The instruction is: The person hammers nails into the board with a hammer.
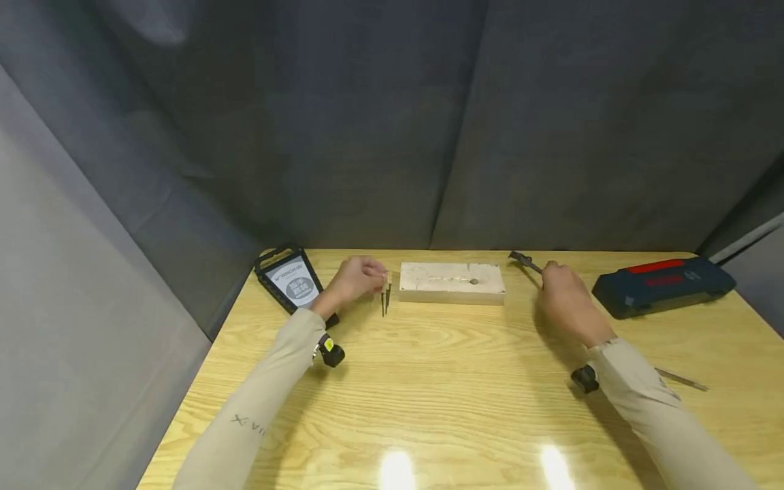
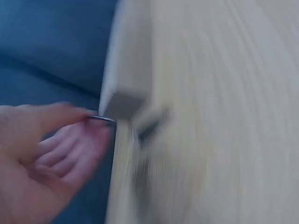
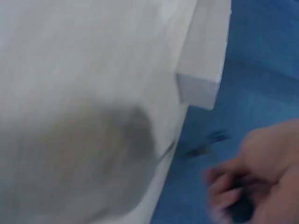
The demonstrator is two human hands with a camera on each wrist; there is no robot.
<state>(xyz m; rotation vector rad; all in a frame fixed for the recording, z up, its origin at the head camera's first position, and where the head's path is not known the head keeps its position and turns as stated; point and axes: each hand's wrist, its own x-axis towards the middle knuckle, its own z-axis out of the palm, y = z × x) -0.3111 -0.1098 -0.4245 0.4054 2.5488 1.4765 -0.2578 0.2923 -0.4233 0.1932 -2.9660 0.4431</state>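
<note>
Has a black labelled case [image 1: 292,278] on the tabletop [image 1: 429,381], just left of the left grip [image 1: 356,278]. Pinches a thin metal piece [image 2: 102,118] between thumb and fingertip of that grip, with slender dark pieces [image 1: 388,297] close by to its right; cannot tell if touching. Has a pale block [image 1: 452,292] between both grips. Holds a hammer-like tool [image 1: 525,260] firmly in the right grip [image 1: 569,299] with curled fingers. Shows a blue case [image 1: 664,289] right of that grip, and a thin rod [image 1: 682,379] lower right.
</note>
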